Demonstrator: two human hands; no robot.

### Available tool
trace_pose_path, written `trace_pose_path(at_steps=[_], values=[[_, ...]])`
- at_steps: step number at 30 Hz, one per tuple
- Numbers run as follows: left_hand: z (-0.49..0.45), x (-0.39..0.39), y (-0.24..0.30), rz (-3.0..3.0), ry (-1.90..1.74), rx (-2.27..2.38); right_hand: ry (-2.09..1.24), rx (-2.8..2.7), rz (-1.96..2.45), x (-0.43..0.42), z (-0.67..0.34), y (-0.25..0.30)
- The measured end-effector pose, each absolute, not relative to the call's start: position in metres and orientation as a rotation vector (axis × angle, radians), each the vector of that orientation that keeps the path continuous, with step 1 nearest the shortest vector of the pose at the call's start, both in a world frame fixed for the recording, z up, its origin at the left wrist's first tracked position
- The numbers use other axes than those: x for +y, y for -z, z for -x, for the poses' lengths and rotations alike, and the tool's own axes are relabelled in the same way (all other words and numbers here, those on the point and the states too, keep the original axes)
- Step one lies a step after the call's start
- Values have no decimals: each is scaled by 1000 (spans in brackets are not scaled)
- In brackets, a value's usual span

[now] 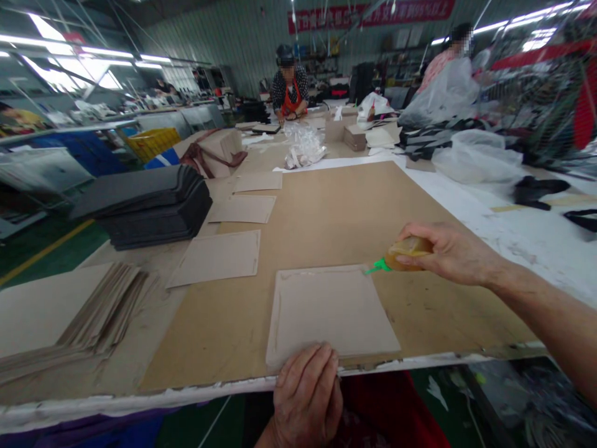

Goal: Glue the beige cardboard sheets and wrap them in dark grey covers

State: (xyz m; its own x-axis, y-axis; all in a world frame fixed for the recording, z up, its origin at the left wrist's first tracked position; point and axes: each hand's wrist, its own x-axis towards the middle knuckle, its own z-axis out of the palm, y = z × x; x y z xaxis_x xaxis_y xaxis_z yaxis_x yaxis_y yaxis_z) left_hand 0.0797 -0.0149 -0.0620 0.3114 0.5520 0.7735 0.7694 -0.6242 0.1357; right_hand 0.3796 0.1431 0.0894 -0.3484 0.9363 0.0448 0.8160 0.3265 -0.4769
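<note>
My right hand (433, 252) is wrapped round a squeeze bottle of amber glue (410, 252), tilted over to the left. Its green nozzle (379, 266) points at the far right corner of a small stack of cardboard sheets (333, 311). A thin glue line runs along the left and far edges of the top sheet. At the stack's near edge rests my left hand (308, 392), its fingers outstretched side by side and holding nothing that I can see. Three more cardboard pieces (217, 258) lie in a row to the left and farther back.
On the left stand a pile of cardboard sheets (51, 308) and a pile of dark padded pieces (149, 205). Clear plastic bags (305, 146) and black straps (541, 190) lie farther back and right. A co-worker in an orange apron (289, 96) stands at the far end.
</note>
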Motion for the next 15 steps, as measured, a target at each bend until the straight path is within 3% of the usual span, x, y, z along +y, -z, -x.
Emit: trace_pose_path(at_steps=[11, 15], values=[[-80, -15, 58, 2336, 1164, -1209, -446, -2426, 1406, 121, -381, -97], [-80, -15, 56, 2343, 1155, -1202, -548, -2397, 1398, 109, -386, -96]])
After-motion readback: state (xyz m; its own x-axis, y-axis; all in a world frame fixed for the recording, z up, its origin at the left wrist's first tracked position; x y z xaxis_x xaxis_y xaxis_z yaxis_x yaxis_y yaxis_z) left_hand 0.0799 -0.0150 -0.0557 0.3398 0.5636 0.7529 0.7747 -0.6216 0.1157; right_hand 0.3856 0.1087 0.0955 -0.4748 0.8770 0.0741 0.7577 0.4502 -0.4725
